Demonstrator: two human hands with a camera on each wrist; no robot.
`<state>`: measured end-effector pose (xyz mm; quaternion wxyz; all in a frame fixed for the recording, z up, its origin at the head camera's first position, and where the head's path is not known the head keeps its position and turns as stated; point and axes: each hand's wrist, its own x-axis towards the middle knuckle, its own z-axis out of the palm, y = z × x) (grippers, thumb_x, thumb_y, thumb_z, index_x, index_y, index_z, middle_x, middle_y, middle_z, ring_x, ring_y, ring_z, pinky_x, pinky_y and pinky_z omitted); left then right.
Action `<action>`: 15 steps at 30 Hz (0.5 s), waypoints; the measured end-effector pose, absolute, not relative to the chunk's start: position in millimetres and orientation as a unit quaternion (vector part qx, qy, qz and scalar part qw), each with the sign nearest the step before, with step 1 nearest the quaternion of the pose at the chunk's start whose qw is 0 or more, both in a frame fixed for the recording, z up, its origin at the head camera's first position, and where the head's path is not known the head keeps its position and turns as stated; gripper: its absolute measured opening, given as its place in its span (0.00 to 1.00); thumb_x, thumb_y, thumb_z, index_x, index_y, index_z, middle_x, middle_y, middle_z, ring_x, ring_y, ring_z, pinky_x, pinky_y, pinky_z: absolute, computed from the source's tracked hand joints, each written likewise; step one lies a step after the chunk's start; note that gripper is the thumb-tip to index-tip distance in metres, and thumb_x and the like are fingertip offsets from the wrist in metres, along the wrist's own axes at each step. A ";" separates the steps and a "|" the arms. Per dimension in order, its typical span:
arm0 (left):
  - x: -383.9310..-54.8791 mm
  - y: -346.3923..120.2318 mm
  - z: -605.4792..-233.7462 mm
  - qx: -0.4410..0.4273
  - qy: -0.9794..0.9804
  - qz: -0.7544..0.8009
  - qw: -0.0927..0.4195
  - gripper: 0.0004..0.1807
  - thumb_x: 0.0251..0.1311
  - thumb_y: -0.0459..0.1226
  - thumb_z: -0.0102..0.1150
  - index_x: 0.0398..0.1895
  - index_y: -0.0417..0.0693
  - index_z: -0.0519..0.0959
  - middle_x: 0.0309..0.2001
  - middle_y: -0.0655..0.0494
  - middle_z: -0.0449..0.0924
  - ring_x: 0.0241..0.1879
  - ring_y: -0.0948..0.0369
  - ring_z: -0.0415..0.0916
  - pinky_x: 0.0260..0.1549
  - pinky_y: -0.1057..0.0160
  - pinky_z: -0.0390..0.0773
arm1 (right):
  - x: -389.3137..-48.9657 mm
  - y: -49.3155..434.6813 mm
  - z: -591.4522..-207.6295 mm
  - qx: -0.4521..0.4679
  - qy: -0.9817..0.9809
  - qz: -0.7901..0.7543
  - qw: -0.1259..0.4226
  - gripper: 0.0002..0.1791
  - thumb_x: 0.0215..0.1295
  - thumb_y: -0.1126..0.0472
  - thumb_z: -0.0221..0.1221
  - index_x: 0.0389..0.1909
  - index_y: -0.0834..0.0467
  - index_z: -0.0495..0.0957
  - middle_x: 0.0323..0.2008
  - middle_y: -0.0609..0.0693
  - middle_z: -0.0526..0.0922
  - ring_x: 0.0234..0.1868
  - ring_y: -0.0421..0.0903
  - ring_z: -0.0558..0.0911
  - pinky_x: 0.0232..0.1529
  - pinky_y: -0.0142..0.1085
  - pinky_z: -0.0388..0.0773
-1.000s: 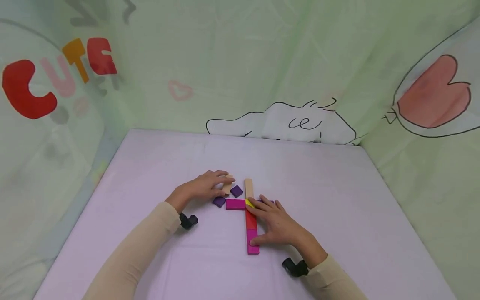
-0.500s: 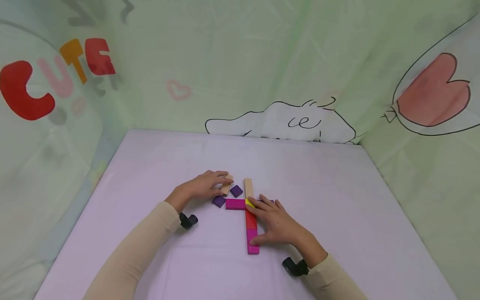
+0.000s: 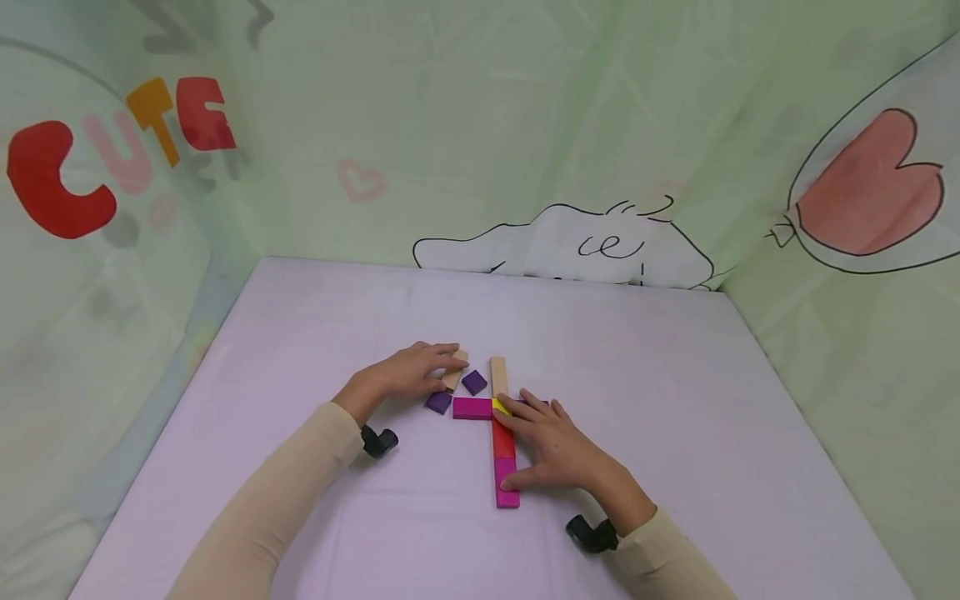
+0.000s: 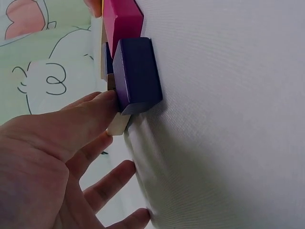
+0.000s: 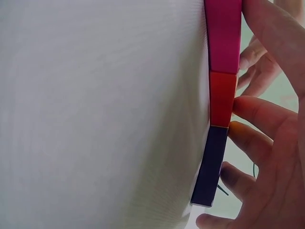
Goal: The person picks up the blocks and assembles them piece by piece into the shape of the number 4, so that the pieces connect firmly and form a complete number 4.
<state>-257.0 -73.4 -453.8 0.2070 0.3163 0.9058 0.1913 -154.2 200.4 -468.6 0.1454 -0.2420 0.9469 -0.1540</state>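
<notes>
My left hand (image 3: 412,371) pinches a plain wooden block (image 3: 455,372) between thumb and fingers. Two small purple blocks lie by it: one purple block (image 3: 474,382) to the right, another purple block (image 3: 438,402) below the thumb. Spread over a cross of coloured blocks, my right hand (image 3: 558,450) rests its thumb on the lower magenta block (image 3: 507,498) and its fingertips around the yellow block (image 3: 501,407). The cross also has a red block (image 3: 504,440), a left magenta block (image 3: 472,408), an upper wooden block (image 3: 498,377) and a dark block (image 5: 209,167), mostly under the fingers in the head view.
A pale lilac cloth covers the table (image 3: 637,358). Behind and beside it hangs a printed green curtain (image 3: 480,108). Black wrist cameras sit on both wrists, close to the tabletop.
The wooden block in my left hand has turned slightly, its near end swinging left. My right hand and the cross of blocks stay where they were.
</notes>
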 end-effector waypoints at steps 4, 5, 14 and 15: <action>-256.8 -72.6 -453.3 0.314 0.907 0.189 0.210 0.28 0.76 0.40 0.54 0.77 0.60 0.68 0.83 0.53 0.53 0.79 0.45 0.55 0.75 0.41 0.61 | -154.1 201.1 -468.7 -0.240 0.947 -0.156 0.148 0.57 0.45 0.33 0.76 0.77 0.47 0.67 0.81 0.49 0.60 0.83 0.61 0.51 0.74 0.74 0.46; -256.9 -72.4 -453.3 0.313 0.907 0.189 0.210 0.28 0.76 0.40 0.54 0.77 0.60 0.68 0.83 0.53 0.53 0.79 0.45 0.55 0.75 0.41 0.61 | -154.2 201.3 -468.9 -0.240 0.947 -0.156 0.149 0.57 0.45 0.33 0.76 0.77 0.47 0.67 0.81 0.49 0.60 0.83 0.61 0.51 0.74 0.74 0.46; -260.0 -74.8 -457.7 0.299 0.900 0.231 0.219 0.28 0.75 0.41 0.55 0.77 0.61 0.68 0.83 0.54 0.54 0.81 0.44 0.52 0.75 0.39 0.60 | -154.1 203.4 -468.7 -0.247 0.944 -0.167 0.145 0.57 0.45 0.33 0.76 0.78 0.47 0.66 0.81 0.49 0.60 0.83 0.62 0.51 0.74 0.74 0.46; -259.8 -74.9 -457.5 0.293 0.898 0.239 0.225 0.29 0.74 0.40 0.56 0.77 0.61 0.68 0.83 0.54 0.54 0.81 0.45 0.50 0.75 0.39 0.60 | -154.1 203.8 -469.1 -0.248 0.943 -0.167 0.144 0.57 0.45 0.33 0.76 0.78 0.48 0.66 0.81 0.49 0.60 0.83 0.62 0.51 0.74 0.74 0.46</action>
